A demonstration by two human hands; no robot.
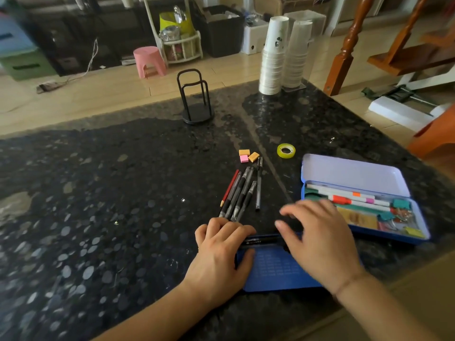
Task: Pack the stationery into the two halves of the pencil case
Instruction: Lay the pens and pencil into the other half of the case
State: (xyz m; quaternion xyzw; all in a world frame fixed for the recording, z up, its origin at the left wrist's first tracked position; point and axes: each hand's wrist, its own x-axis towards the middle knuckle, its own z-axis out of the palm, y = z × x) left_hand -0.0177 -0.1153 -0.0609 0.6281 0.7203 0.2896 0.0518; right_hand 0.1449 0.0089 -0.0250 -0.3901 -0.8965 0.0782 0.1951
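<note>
Blue metal pencil case (pixel 354 173) lies open to my right; its flat blue second half (pixel 275 271) lies under my hands. My left hand (pixel 221 249) curls over a black pen (pixel 261 240) at the far rim, grip unclear; my right hand (pixel 320 242) hovers spread, empty. I'd seat the pen flush along that rim.

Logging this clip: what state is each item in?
Blue metal pencil case: lid open, partly filled.
Flat blue tray: holding one black pen.
Loose black pens: unpacked.
Small erasers: unpacked.
Yellow tape roll: flat, unpacked.
Left hand: gripping tray.
Right hand: open, above tray.
</note>
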